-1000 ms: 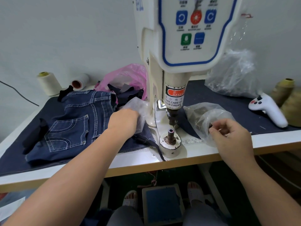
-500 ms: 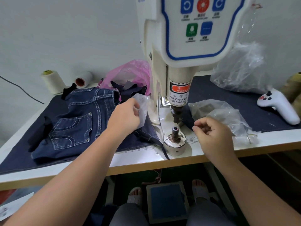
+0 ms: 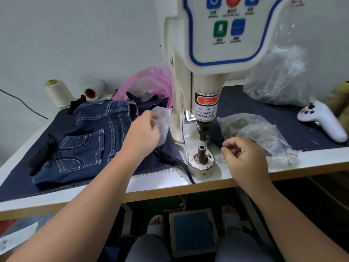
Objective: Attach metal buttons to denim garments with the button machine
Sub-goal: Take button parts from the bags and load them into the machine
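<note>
The white button machine stands mid-table, its punch above the metal die post. Small dark denim jeans lie to its left, back pockets up. My left hand is at the jeans' right edge, thumb and curled fingers at a small clear bag beside the machine column. My right hand is just right of the die post, thumb and forefinger pinched together on something tiny, which I take for a metal button though it barely shows. Behind it lies a crumpled clear bag of parts.
A dark denim cloth covers much of the white table. Thread cones and a pink bag of scraps sit at the back left. A large clear bag and a white controller lie right. A foot pedal sits between my feet.
My right hand has drawn out of the clear bag of parts and moved left toward the die post. My left hand has lifted slightly at the small clear bag.
</note>
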Demonstrator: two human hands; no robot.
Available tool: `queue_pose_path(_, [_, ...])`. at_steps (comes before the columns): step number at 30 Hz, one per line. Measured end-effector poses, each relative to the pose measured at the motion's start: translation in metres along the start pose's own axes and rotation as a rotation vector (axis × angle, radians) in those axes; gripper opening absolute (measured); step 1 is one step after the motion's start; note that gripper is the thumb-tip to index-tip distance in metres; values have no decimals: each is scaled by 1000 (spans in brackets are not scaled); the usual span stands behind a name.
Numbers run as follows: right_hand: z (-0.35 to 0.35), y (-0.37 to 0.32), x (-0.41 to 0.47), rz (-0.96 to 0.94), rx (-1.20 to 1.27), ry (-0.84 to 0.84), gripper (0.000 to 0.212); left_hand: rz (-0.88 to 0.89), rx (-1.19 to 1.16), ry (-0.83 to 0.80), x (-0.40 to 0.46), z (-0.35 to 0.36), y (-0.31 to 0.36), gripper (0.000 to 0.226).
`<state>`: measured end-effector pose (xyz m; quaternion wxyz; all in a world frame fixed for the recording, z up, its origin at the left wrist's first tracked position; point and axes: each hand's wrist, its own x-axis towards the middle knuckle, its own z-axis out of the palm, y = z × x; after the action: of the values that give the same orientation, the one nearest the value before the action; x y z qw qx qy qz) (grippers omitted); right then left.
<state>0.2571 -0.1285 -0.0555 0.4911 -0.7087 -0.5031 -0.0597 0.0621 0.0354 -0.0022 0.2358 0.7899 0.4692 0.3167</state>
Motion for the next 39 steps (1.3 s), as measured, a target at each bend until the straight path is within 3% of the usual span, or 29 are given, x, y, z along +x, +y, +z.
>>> queue_pose_path(4, [0,0,-1,0,-8,8,13,49,-274,-68,-16,-1,21,29])
queue_pose_path(10, [-1,-1,-2,7,-15,8,15,90,-424,-232,-41,3,44,38])
queue_pose_path(16, [-1,0,-2,-7,-36,11,15,103,-396,-325,-48,6,49,41])
queue_pose_path(29, [-1,-1,-1,-7,-28,2,15,-60,-588,-351,-50,14,55,60])
queue_pose_path(39, [-1,-1,-1,-6,-32,1,15,-75,-554,-366,-48,15,57,80])
